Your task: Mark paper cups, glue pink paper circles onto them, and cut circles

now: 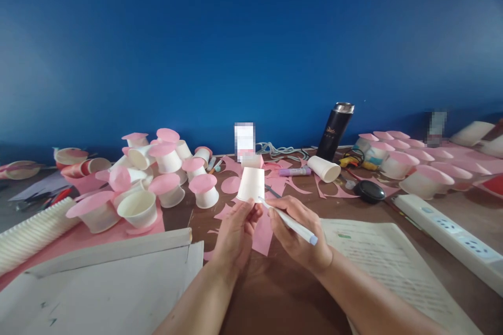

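In the middle of the head view, a white paper cup point(251, 182) is held upside down by my left hand point(238, 233), its fingers closed on the lower edge. My right hand point(301, 233) grips a white marker pen point(293, 224) with a pale blue end. The pen's tip meets or nearly meets the cup's lower right side; whether it touches I cannot tell. Pink paper scraps point(262, 235) lie under and behind both hands. Just behind the held cup sits another pale cup-like thing point(251, 160), partly hidden.
Several cups topped with pink discs point(203, 184) crowd the left; more point(426, 180) fill the right. Around me are a black flask point(335, 131), a lying cup point(324, 168), a purple glue stick point(294, 171), a power strip point(451, 235), a written sheet point(393, 267) and a cardboard box point(118, 288).
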`<state>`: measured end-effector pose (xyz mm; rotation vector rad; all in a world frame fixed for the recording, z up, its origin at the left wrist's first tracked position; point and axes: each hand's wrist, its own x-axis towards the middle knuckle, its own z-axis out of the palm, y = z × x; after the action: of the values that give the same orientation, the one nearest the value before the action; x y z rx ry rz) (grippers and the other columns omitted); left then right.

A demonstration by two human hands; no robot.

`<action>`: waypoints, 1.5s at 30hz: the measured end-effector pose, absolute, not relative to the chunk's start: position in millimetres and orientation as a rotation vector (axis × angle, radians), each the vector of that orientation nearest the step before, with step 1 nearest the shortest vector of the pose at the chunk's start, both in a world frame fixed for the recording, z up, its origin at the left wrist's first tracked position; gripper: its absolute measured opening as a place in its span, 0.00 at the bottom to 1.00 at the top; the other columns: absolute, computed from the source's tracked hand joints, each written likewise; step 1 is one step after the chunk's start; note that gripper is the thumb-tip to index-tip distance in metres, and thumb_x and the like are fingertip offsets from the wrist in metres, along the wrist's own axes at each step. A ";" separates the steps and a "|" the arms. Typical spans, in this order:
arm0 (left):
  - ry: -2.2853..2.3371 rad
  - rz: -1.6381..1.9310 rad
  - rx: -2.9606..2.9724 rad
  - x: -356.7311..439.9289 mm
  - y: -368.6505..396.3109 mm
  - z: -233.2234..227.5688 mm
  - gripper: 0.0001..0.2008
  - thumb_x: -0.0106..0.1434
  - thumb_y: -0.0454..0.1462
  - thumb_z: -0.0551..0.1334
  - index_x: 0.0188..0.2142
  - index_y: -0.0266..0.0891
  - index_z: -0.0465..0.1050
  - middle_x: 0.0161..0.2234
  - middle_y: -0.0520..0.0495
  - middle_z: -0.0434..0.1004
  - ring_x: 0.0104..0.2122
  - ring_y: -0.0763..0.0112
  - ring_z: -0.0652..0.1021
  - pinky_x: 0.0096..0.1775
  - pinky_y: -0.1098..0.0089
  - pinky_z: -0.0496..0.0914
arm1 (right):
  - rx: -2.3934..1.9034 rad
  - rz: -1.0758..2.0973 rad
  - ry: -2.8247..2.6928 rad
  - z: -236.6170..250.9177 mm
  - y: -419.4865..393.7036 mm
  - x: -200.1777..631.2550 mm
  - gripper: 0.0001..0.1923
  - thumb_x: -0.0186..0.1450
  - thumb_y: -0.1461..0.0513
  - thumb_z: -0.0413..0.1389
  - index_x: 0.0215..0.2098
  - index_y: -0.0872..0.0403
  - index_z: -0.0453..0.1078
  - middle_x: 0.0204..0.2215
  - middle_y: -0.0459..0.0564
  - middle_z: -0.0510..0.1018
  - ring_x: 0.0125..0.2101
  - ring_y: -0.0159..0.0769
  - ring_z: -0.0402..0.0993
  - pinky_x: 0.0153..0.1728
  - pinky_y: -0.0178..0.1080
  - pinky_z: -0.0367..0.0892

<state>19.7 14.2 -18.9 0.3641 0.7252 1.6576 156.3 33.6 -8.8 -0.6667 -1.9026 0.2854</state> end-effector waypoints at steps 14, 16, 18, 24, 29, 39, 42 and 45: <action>0.804 1.611 0.504 21.3 13.8 -19.7 0.08 0.48 0.36 0.72 0.25 0.32 0.77 0.24 0.49 0.75 0.27 0.78 0.73 0.35 0.75 0.67 | -0.655 0.287 -1.936 -11.9 36.7 156.3 0.10 0.65 0.65 0.53 0.46 0.52 0.69 0.35 0.50 0.77 0.33 0.34 0.76 0.38 0.37 0.73; 0.817 1.599 0.525 21.7 13.8 -19.4 0.08 0.49 0.36 0.71 0.25 0.33 0.78 0.24 0.50 0.74 0.27 0.78 0.73 0.35 0.75 0.66 | -0.644 0.285 -1.933 -11.9 36.8 156.5 0.11 0.65 0.65 0.54 0.46 0.52 0.69 0.35 0.50 0.78 0.34 0.34 0.76 0.38 0.37 0.73; 0.835 1.592 0.537 21.8 13.9 -19.6 0.07 0.49 0.37 0.71 0.25 0.33 0.78 0.23 0.50 0.74 0.27 0.77 0.73 0.35 0.75 0.66 | -0.636 0.289 -1.933 -11.7 36.9 156.6 0.11 0.65 0.65 0.54 0.45 0.52 0.69 0.35 0.50 0.78 0.34 0.34 0.76 0.38 0.37 0.73; 0.870 1.584 0.576 21.9 12.8 -18.9 0.06 0.50 0.37 0.70 0.24 0.36 0.78 0.24 0.50 0.74 0.27 0.75 0.72 0.35 0.74 0.66 | -0.628 0.298 -1.934 -10.9 37.1 156.5 0.10 0.65 0.64 0.53 0.45 0.52 0.69 0.35 0.50 0.78 0.35 0.35 0.76 0.38 0.37 0.73; 0.856 1.576 0.614 22.3 11.2 -16.1 0.06 0.51 0.37 0.70 0.24 0.36 0.78 0.23 0.51 0.72 0.26 0.76 0.71 0.35 0.74 0.65 | -0.628 0.294 -1.942 -10.6 37.4 156.2 0.09 0.65 0.65 0.53 0.44 0.52 0.69 0.35 0.50 0.78 0.36 0.35 0.76 0.39 0.37 0.72; 0.873 1.573 0.626 22.2 11.0 -16.1 0.05 0.52 0.37 0.69 0.24 0.37 0.78 0.23 0.50 0.73 0.27 0.75 0.72 0.35 0.75 0.66 | -0.681 0.290 -1.943 -12.9 37.0 156.7 0.10 0.65 0.65 0.54 0.45 0.52 0.69 0.36 0.50 0.78 0.35 0.35 0.76 0.39 0.37 0.72; 0.874 1.586 0.597 21.6 11.5 -17.7 0.05 0.51 0.36 0.69 0.25 0.36 0.78 0.24 0.48 0.74 0.28 0.74 0.73 0.35 0.75 0.66 | -0.681 0.270 -1.928 -11.9 37.3 156.5 0.10 0.65 0.64 0.53 0.45 0.52 0.70 0.36 0.50 0.78 0.35 0.35 0.77 0.38 0.37 0.73; 0.873 1.591 0.578 21.3 12.1 -18.8 0.06 0.50 0.37 0.70 0.25 0.35 0.79 0.25 0.47 0.75 0.29 0.73 0.74 0.36 0.74 0.67 | -0.673 0.255 -1.916 -10.8 37.5 156.4 0.10 0.65 0.64 0.53 0.44 0.52 0.70 0.36 0.51 0.79 0.36 0.36 0.77 0.39 0.37 0.73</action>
<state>21.3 12.1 -18.8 0.5775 0.8732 1.5905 156.4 37.5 -10.8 -0.6725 -1.9160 0.2547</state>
